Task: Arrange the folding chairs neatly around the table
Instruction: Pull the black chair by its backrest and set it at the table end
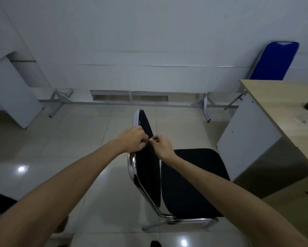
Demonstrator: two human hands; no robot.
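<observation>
Black chair point(185, 179) stands unfolded just left of the table point(281, 111), seat facing it; left hand point(134, 140) and right hand point(161, 145) both curl fingers round the backrest top, likely to steer it closer

Both forearms reach forward and converge; left hand point(134, 139) and right hand point(161, 145) sit knuckle to knuckle, fingers curled, gripping.
</observation>
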